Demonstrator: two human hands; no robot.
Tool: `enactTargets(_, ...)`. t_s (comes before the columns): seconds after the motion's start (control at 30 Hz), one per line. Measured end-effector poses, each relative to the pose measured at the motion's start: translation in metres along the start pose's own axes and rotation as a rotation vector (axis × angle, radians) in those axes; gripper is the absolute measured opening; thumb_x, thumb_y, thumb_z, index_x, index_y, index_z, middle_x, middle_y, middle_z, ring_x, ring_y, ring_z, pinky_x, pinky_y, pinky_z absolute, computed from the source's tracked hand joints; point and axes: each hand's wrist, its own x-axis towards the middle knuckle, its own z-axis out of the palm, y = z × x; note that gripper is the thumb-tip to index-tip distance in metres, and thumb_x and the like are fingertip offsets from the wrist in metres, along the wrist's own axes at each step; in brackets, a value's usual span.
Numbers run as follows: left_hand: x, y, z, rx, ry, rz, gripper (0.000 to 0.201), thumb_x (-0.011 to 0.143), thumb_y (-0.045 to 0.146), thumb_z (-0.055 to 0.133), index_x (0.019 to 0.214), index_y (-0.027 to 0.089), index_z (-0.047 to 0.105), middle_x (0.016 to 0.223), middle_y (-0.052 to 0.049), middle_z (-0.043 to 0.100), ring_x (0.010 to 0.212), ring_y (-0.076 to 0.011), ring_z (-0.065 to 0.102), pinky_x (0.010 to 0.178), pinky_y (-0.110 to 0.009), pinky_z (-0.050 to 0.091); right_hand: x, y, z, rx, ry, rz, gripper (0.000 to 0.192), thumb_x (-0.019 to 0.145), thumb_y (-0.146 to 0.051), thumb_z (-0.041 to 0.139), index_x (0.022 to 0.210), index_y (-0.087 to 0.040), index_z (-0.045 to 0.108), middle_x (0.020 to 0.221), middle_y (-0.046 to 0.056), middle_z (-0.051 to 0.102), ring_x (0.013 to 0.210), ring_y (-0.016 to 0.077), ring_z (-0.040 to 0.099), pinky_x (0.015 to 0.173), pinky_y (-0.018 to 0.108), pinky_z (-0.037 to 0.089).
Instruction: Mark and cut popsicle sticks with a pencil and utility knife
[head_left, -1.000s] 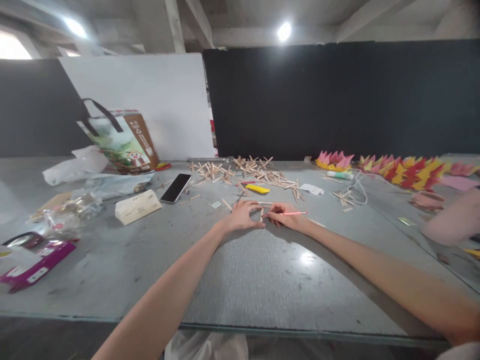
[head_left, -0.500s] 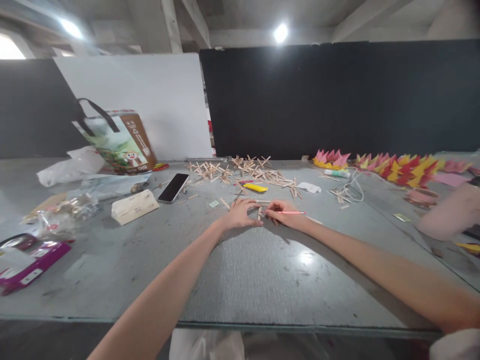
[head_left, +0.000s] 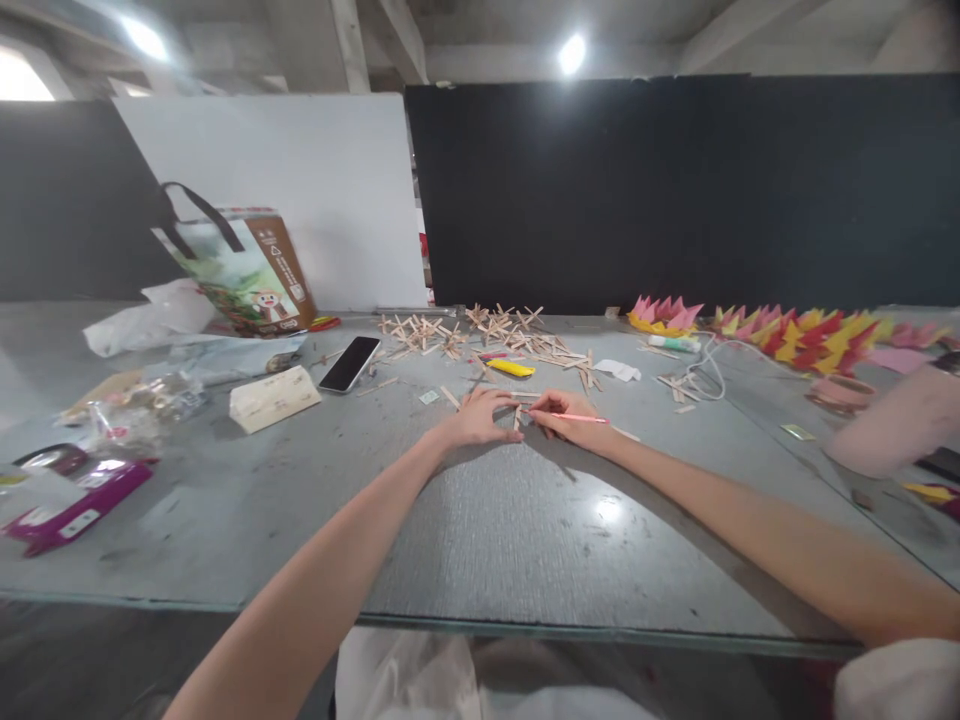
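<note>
Pencil (head_left: 589, 419), pink, pinched together in the fingers of your right hand (head_left: 566, 410); shaft slants out to the right, tip end directed at the wooden stick (head_left: 517, 418). Landmark: yellow cutter (head_left: 511, 368). Stick is on its near side, slightly right, between the thumb and index finger of your left hand (head_left: 476, 420), whose grip is closed on it lengthwise, thumb nearest you. Whether the pencil tip touches the wood: cannot tell. Relative to the cutter: heaped sticks (head_left: 504, 328) just beyond; phone (head_left: 351, 363) to the left, screen up; white paper scrap (head_left: 617, 370) to the right; glue tube (head_left: 673, 343) farther right; folded paper pieces (head_left: 825, 340) well apart on that same side; printed bag (head_left: 259, 275) far left.
</note>
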Motion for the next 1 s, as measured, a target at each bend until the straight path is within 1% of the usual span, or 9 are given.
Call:
enactTargets(0.1, 0.000, 0.000, 0.000, -0.001, 0.000, 0.006, 0.081, 0.079, 0.078, 0.078, 0.144, 0.030, 0.071, 0.160, -0.011, 0.058, 0.156, -0.0428, 0.038, 0.130, -0.064, 0.024, 0.001, 0.004, -0.001, 0.006, -0.044, -0.025, 0.046, 0.086, -0.063, 0.077, 0.093, -0.018, 0.069, 0.060, -0.003, 0.064, 0.054, 0.0130, 0.055, 0.055, 0.026, 0.041)
enactTargets(0.2, 0.000, -0.001, 0.001, 0.011, -0.002, 0.008, 0.080, 0.080, 0.076, 0.078, 0.145, 0.029, 0.070, 0.160, -0.012, 0.058, 0.156, -0.0428, 0.037, 0.129, -0.064, 0.025, 0.001, 0.007, -0.002, 0.030, -0.072, -0.062, 0.043, 0.090, -0.060, 0.074, 0.100, -0.018, 0.071, 0.069, 0.000, 0.069, 0.056, 0.0129, 0.058, 0.057, 0.026, 0.043)
enactTargets(0.3, 0.000, 0.000, 0.001, 0.018, 0.004, -0.001, 0.079, 0.081, 0.076, 0.078, 0.144, 0.030, 0.070, 0.161, -0.012, 0.057, 0.155, -0.0425, 0.039, 0.129, -0.063, 0.026, 0.001, 0.008, -0.003, 0.030, -0.078, -0.057, 0.042, 0.094, -0.059, 0.068, 0.094, -0.018, 0.071, 0.077, 0.003, 0.072, 0.056, 0.0130, 0.059, 0.055, 0.026, 0.043)
enactTargets(0.4, 0.001, 0.000, 0.001, 0.024, 0.002, -0.004, 0.080, 0.081, 0.078, 0.077, 0.144, 0.028, 0.071, 0.162, -0.013, 0.056, 0.154, -0.0431, 0.041, 0.129, -0.062, 0.027, 0.001, 0.007, -0.004, 0.019, -0.074, -0.031, 0.043, 0.097, -0.060, 0.063, 0.088, -0.018, 0.070, 0.076, 0.004, 0.072, 0.055, 0.0129, 0.059, 0.050, 0.025, 0.038)
enactTargets(0.5, 0.001, -0.001, 0.002, 0.033, -0.004, -0.001, 0.082, 0.080, 0.077, 0.078, 0.144, 0.027, 0.070, 0.162, -0.013, 0.055, 0.154, -0.0423, 0.041, 0.130, -0.060, 0.027, 0.002, 0.006, -0.004, 0.021, -0.064, 0.000, 0.044, 0.097, -0.060, 0.062, 0.091, -0.018, 0.071, 0.076, 0.004, 0.071, 0.053, 0.0124, 0.057, 0.047, 0.024, 0.035)
enactTargets(0.6, 0.002, -0.003, 0.003, 0.027, 0.008, -0.005, 0.081, 0.080, 0.077, 0.078, 0.144, 0.028, 0.071, 0.162, -0.012, 0.056, 0.154, -0.0419, 0.041, 0.130, -0.060, 0.026, 0.002, 0.007, -0.005, 0.021, -0.073, 0.006, 0.044, 0.096, -0.061, 0.061, 0.092, -0.018, 0.071, 0.075, 0.003, 0.070, 0.052, 0.0122, 0.056, 0.047, 0.024, 0.034)
enactTargets(0.73, 0.002, -0.004, 0.005, 0.022, 0.010, -0.005, 0.081, 0.079, 0.078, 0.078, 0.144, 0.029, 0.071, 0.161, -0.012, 0.057, 0.155, -0.0424, 0.041, 0.130, -0.060, 0.027, 0.003, 0.013, -0.005, 0.017, -0.065, 0.007, 0.044, 0.097, -0.060, 0.060, 0.090, -0.018, 0.070, 0.073, 0.003, 0.070, 0.053, 0.0124, 0.056, 0.047, 0.025, 0.035)
enactTargets(0.9, 0.002, -0.001, 0.003, 0.017, -0.006, -0.010, 0.081, 0.079, 0.077, 0.079, 0.144, 0.029, 0.070, 0.162, -0.012, 0.056, 0.156, -0.0427, 0.039, 0.131, -0.060, 0.024, 0.005, 0.018, -0.005, 0.040, -0.077, 0.011, 0.044, 0.097, -0.061, 0.061, 0.094, -0.018, 0.071, 0.080, 0.004, 0.071, 0.055, 0.0120, 0.058, 0.046, 0.024, 0.032)
enactTargets(1.0, 0.001, 0.000, 0.001, 0.030, -0.018, -0.018, 0.081, 0.081, 0.076, 0.078, 0.146, 0.029, 0.069, 0.163, -0.012, 0.054, 0.156, -0.0422, 0.038, 0.130, -0.059, 0.025, 0.005, 0.018, -0.005, 0.048, -0.080, 0.022, 0.045, 0.096, -0.062, 0.063, 0.093, -0.017, 0.072, 0.081, 0.005, 0.073, 0.055, 0.0125, 0.059, 0.046, 0.024, 0.033)
